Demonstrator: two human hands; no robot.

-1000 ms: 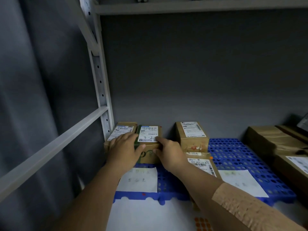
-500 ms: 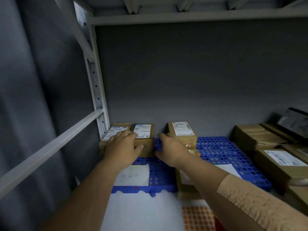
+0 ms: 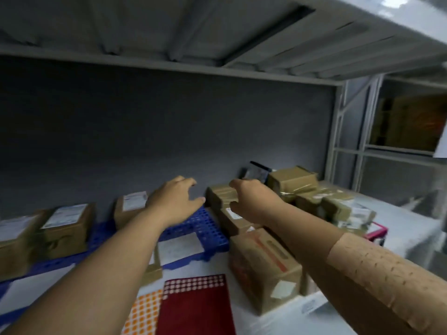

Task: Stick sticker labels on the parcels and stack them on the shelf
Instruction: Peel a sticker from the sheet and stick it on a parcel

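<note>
Brown labelled parcels (image 3: 66, 228) sit in a row on the blue pallet (image 3: 205, 234), far left on the shelf. Left hand (image 3: 175, 198) and right hand (image 3: 251, 198) hover above, fingers loosely curled, holding nothing.

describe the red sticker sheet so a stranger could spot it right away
Start at the blue pallet on the shelf, then come toward the front edge. The red sheet lies flat between the two forearms. Its orange neighbour is dotted all over; this one has dots only along its top.

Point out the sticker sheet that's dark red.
The red sheet, lying right of the orange dotted sheet at the shelf's front edge.
</note>
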